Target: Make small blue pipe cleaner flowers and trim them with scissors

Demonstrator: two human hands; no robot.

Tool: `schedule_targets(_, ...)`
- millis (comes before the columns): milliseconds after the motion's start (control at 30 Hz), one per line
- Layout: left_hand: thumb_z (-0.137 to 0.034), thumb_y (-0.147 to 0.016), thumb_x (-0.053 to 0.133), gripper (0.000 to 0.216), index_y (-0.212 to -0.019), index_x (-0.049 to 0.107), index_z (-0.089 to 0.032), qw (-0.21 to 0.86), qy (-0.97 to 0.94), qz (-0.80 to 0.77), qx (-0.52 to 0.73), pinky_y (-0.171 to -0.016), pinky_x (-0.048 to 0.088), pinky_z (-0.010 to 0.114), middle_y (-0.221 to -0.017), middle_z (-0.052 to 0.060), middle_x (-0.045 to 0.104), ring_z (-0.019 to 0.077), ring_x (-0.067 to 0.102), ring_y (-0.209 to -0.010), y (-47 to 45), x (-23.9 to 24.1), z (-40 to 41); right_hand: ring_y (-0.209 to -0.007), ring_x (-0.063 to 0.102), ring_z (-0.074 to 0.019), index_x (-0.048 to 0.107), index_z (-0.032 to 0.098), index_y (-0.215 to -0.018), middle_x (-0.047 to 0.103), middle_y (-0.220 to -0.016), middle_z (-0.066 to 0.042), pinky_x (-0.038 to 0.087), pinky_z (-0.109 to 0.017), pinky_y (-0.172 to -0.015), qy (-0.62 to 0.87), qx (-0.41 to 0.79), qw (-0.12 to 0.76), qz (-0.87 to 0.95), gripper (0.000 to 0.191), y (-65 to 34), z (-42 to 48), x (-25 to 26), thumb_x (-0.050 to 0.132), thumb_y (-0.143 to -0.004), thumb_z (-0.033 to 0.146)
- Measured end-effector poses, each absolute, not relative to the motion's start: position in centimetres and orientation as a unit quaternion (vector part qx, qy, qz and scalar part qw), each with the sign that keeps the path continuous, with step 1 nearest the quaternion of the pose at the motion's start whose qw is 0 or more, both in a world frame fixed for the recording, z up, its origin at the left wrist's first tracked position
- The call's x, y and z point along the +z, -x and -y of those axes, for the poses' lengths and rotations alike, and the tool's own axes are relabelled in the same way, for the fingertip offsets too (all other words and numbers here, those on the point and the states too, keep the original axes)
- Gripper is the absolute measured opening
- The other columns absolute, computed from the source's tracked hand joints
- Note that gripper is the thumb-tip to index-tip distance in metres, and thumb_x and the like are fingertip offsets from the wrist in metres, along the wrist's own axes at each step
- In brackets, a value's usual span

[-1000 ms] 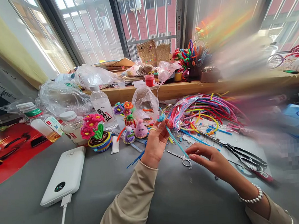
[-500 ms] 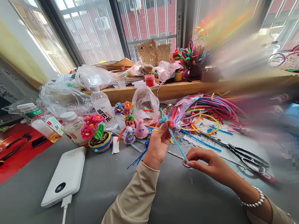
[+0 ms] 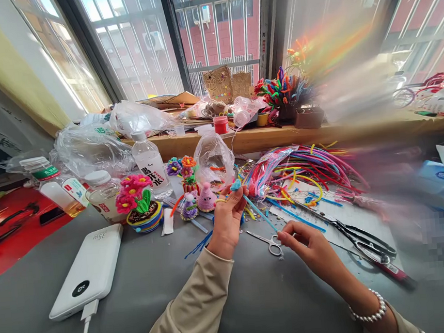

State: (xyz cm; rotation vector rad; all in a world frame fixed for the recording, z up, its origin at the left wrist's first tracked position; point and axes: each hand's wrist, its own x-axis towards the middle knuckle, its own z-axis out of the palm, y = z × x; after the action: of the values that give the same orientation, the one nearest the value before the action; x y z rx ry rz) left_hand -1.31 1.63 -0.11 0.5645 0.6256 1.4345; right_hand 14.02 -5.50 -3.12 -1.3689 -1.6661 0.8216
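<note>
A light blue pipe cleaner [image 3: 260,211] stretches between my two hands, with a small blue twisted bundle [image 3: 236,184] at its upper end. My left hand [image 3: 228,217] pinches it by that bundle. My right hand [image 3: 304,242] grips the lower end between thumb and fingertips. Under the pipe cleaner, small silver scissors [image 3: 269,242] lie on the grey table. Left of my left hand stand a pink crocheted figure [image 3: 206,198], a purple figure [image 3: 189,206] and a potted pink flower [image 3: 142,204]. Dark blue strands [image 3: 198,245] lie beside my left wrist.
Large black-handled scissors [image 3: 352,235] rest on a white sheet [image 3: 382,220] at right. A bundle of colourful pipe cleaners [image 3: 307,164] lies behind. A white power bank [image 3: 87,271] with a cable, a water bottle [image 3: 151,165] and other drinks bottles stand left.
My right hand has moved slightly right and up, so the pipe cleaner slants more flatly. The small scissors show more fully. The whole view has shifted a little.
</note>
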Motion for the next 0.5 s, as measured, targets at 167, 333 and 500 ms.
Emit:
schedule_targets(167,-0.012,-0.058,0.071,0.042,-0.094,0.049,-0.018,0.639,-0.288,-0.277,0.657,-0.061,0.044,0.015,-0.069,-0.004,0.065,0.0071,0.062,-0.066,1.1,-0.1,-1.4,-0.047,0.044,-0.0112,0.049,0.018,-0.061,0.053,-0.056,-0.001,0.037,-0.023,-0.047,0.598,0.196,0.431,0.646,0.035,-13.5,5.6,-4.5,0.043,-0.081,0.046)
schedule_targets(333,-0.014,-0.058,0.071,0.050,-0.099,0.043,-0.019,0.582,-0.352,-0.276,0.679,-0.070,0.044,0.020,-0.069,-0.004,0.067,0.0093,0.063,-0.069,0.8,0.8,-0.6,-0.049,0.046,-0.0119,0.051,0.017,-0.064,0.054,-0.059,-0.001,0.038,-0.024,-0.049,0.605,0.190,0.432,0.641,0.035,-13.6,5.3,-5.3,0.040,-0.083,0.046)
schedule_targets(500,-0.015,-0.060,0.070,0.046,-0.097,0.043,-0.021,0.549,-0.399,-0.269,0.683,-0.071,0.044,0.023,-0.067,-0.006,0.065,0.0108,0.063,-0.068,0.4,1.2,0.3,-0.052,0.048,-0.0132,0.052,0.017,-0.065,0.055,-0.059,-0.002,0.039,-0.025,-0.050,0.610,0.195,0.436,0.632,0.037,-13.7,5.1,-5.2,0.039,-0.083,0.046)
